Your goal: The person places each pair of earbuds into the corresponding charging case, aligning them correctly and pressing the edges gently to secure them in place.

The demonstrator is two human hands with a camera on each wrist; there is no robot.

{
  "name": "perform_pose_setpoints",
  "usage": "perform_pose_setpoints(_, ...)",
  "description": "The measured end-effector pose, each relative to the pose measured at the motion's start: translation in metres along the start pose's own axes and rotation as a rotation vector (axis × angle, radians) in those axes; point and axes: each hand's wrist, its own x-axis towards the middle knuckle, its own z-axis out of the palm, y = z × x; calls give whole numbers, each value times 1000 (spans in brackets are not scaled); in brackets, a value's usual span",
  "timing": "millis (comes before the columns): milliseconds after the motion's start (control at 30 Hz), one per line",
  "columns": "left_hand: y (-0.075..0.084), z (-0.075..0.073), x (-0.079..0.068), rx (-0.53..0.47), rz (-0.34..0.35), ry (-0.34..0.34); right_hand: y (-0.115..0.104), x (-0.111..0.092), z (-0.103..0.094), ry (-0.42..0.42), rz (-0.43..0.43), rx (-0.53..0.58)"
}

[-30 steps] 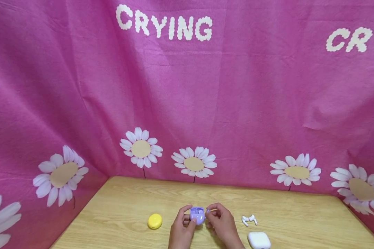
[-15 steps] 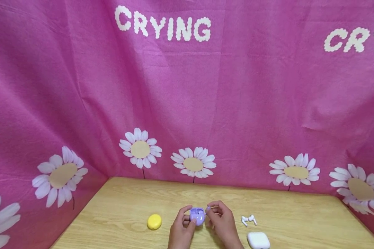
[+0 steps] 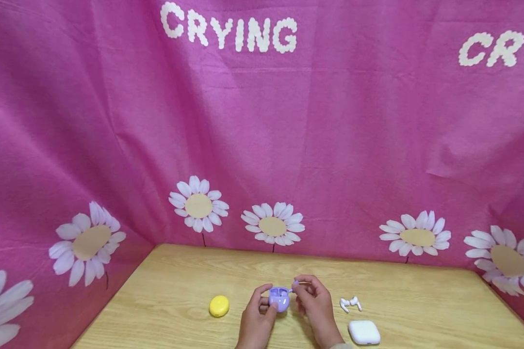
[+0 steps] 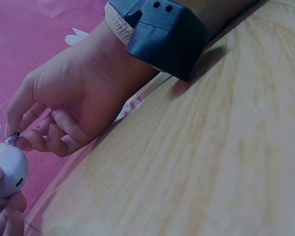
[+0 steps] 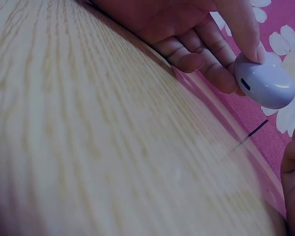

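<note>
A purple earbud case (image 3: 279, 301) with its lid raised is held up by my left hand (image 3: 256, 317), thumb on its front and fingers at its side and behind. One purple earbud seems to sit inside. My right hand (image 3: 316, 308) pinches a small purple earbud (image 3: 295, 286) between thumb and index finger, just right of the case. In the left wrist view the earbud (image 4: 12, 138) is close beside the rounded case (image 4: 12, 169). The right wrist view shows the case (image 5: 265, 81) from below, with its dark charging port; the right hand's fingers are partly cut off at the edge.
A yellow round case (image 3: 219, 306) lies left of the hands on the wooden table (image 3: 170, 276). To the right lie two white earbuds (image 3: 350, 304) and a closed white case (image 3: 364, 332). A pink flowered cloth (image 3: 345, 145) hangs behind the table.
My right hand has lifted slightly, and the pinched earbud has turned so its stem points toward the case. The left hand keeps its hold on the case. The head view has shifted slightly.
</note>
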Motion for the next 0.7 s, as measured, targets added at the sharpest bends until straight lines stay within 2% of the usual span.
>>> perform_pose_setpoints(333, 0, 0, 2, 6, 14, -7, -3, 2, 2, -2, -5, 25)
perform_pose_setpoints(700, 0, 0, 0, 1, -3, 2, 1, 1, 3, -25, 18, 40)
